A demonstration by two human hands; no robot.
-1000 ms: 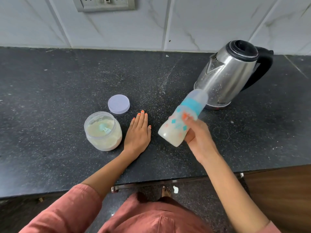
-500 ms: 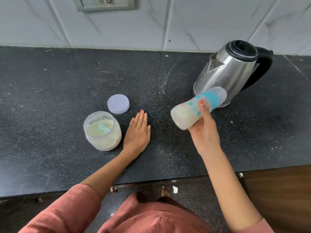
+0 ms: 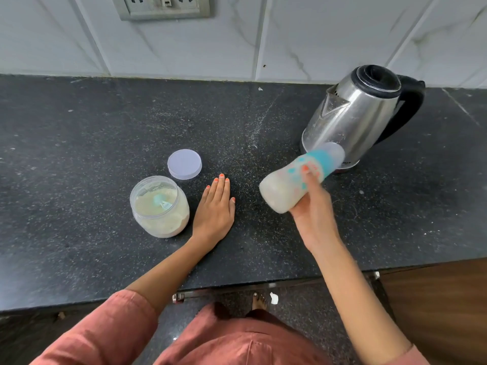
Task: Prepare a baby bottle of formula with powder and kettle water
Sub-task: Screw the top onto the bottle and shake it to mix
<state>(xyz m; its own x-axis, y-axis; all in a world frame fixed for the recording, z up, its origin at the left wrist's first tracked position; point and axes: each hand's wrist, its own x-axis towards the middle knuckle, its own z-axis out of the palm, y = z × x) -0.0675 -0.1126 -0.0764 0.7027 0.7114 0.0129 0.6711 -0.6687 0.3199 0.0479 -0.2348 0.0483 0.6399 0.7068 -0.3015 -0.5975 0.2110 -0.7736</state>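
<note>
surface: black speckled stone (image 3: 79,154) under a pale tiled wall (image 3: 316,35); socket plate (image 3: 162,6) at the top edge.
bottle: capped baby bottle (image 3: 284,189) full of cloudy milky liquid, held up off the surface, just in front of the kettle (image 3: 353,114).
bottle axis: tilted well over, nearly lying down. base points low and left toward the person, teal collar and clear cap point up and right at the kettle's foot.
right hand: right hand (image 3: 313,214) wrapped round the bottle's middle from the near side, one orange nail showing on the wall.
left hand: left hand (image 3: 214,209) flat, palm down on the surface, fingers straight and together, holding nothing. it lies between the powder jar (image 3: 159,206) and the bottle, touching neither.
jar: open, scoop (image 3: 160,202) resting in the powder, its lid (image 3: 184,164) lying just behind.
step, my reading: mixing by shaking; powder and water look already in.
next move turns on: swinging the base down under the cap, so the bottle stands upright. the right hand already has it; bare surface lies directly below.
</note>
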